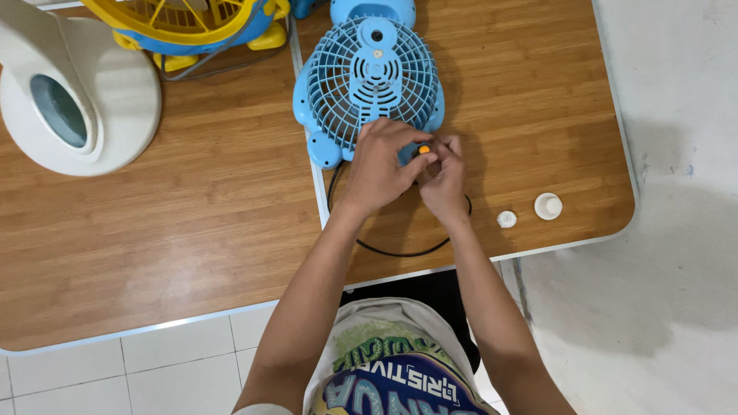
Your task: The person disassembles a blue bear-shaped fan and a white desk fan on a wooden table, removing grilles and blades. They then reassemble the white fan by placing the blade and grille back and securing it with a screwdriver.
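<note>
A small blue fan (369,73) lies on its back on a wooden table (192,230), grille facing up. My left hand (380,165) rests on the fan's lower edge, fingers curled around a small orange-tipped part (423,150). My right hand (444,180) presses in from the right, its fingers pinched at the same orange part. A black cable (400,252) loops out from under my hands toward the table's front edge.
Two small white round caps (506,219) (548,206) lie on the table to the right. A white rounded appliance (73,92) sits at the far left. A yellow and blue fan (192,27) stands at the back. White tiled floor lies below.
</note>
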